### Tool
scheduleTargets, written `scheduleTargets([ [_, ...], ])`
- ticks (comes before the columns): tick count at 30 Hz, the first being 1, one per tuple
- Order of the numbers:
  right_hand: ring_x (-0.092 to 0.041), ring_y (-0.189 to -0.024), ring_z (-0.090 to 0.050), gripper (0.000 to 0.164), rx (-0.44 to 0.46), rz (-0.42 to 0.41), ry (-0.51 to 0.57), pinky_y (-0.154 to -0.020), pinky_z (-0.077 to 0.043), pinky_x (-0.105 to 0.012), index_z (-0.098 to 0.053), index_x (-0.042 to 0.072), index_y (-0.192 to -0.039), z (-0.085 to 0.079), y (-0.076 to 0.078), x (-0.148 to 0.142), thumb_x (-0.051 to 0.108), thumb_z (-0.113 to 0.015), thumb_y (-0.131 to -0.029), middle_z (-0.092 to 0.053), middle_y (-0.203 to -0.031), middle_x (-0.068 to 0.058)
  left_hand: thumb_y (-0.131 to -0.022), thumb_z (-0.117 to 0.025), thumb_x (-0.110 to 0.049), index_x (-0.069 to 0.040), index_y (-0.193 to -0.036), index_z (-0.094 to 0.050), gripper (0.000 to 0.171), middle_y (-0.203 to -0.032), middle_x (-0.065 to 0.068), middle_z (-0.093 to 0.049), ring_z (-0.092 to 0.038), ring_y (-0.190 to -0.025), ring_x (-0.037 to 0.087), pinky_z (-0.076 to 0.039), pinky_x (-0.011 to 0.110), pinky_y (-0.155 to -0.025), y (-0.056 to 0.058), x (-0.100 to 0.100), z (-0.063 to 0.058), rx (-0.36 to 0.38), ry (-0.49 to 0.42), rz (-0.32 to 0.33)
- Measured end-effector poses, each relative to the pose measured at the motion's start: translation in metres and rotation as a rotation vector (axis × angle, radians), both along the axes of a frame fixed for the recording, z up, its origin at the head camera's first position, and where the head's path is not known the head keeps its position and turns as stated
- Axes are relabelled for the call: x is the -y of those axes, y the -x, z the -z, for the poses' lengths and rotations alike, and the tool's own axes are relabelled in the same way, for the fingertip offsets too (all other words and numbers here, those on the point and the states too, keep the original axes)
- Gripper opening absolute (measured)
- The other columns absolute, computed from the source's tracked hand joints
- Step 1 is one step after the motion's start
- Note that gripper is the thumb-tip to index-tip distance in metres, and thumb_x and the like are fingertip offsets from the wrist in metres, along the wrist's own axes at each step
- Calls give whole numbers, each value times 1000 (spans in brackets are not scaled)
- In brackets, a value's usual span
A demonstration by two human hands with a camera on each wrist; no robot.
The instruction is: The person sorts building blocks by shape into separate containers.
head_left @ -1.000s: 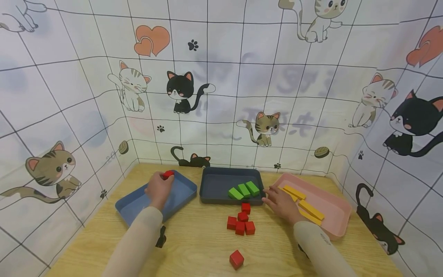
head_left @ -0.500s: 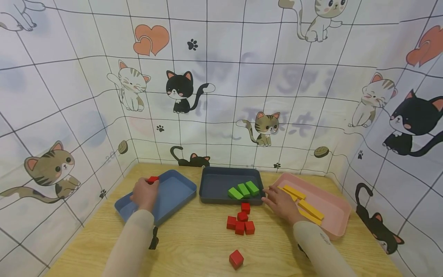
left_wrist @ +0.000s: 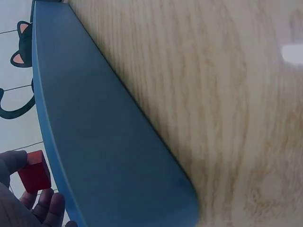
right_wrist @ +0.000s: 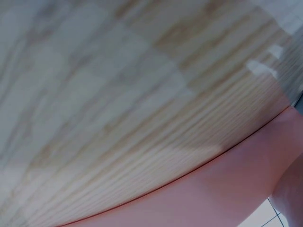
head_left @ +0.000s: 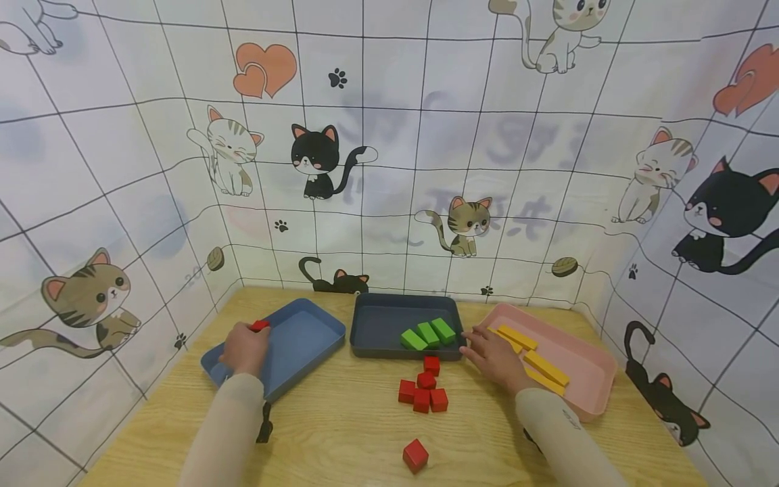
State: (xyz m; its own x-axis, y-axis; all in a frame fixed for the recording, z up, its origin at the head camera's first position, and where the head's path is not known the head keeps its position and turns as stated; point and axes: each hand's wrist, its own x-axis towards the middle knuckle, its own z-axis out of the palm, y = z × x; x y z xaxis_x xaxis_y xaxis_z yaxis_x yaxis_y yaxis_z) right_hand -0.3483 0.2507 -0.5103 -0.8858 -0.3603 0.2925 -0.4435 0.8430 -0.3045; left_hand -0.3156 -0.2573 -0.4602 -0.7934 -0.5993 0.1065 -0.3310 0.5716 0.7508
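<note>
My left hand [head_left: 245, 350] pinches a red cube [head_left: 260, 325] over the left part of the blue tray [head_left: 304, 338]. In the left wrist view, thumb and fingers grip the red cube [left_wrist: 35, 171] just beyond the blue tray's wall [left_wrist: 109, 142]. My right hand [head_left: 496, 358] lies with fingers loosely extended between the dark tray [head_left: 389, 355] and the pink tray [head_left: 596, 358], its fingertips at the dark tray's right edge. Several red cubes [head_left: 422, 400] are grouped on the table in front of the dark tray. A lone red cube [head_left: 416, 456] sits nearer me.
Green blocks [head_left: 428, 334] lie in the dark tray's right half. The pink tray holds several yellow bars [head_left: 546, 368]. Behind the wooden table [head_left: 341, 439] hangs a white cloth [head_left: 389, 149] printed with cats, enclosing the back and both sides.
My left hand has moved left across the blue tray with the red cube, then slightly lower toward its near-left part. My right hand has stayed in place.
</note>
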Motion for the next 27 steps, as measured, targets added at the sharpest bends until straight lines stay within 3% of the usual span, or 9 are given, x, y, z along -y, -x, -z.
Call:
scheduleTargets([
  [7,-46,-128,-48,52,-1,2,11,-104,-36,-62,-58,7,-138,-1,-1,0,43,-54,-101,-46,-145,-25,-91,-65,-24,8,-112,-57,39,-113,32,-61,-56,-107,50,-21,75,-99,-1,4,4,34,-10,9],
  [17,-46,-127,-48,50,-16,2,-8,-103,-37,-61,-58,7,-138,0,1,0,42,-54,-102,-47,-145,-24,-90,-65,-24,10,-108,-57,39,-107,32,-62,-57,-99,49,-30,70,-92,-2,8,10,100,23,29],
  [27,-47,-127,-48,51,-10,3,-12,-104,-37,-61,-58,7,-138,0,1,0,41,-55,-101,-46,-145,-24,-91,-63,-25,10,-109,-60,39,-108,33,-63,-57,-102,49,-33,69,-91,-1,9,13,145,37,28],
])
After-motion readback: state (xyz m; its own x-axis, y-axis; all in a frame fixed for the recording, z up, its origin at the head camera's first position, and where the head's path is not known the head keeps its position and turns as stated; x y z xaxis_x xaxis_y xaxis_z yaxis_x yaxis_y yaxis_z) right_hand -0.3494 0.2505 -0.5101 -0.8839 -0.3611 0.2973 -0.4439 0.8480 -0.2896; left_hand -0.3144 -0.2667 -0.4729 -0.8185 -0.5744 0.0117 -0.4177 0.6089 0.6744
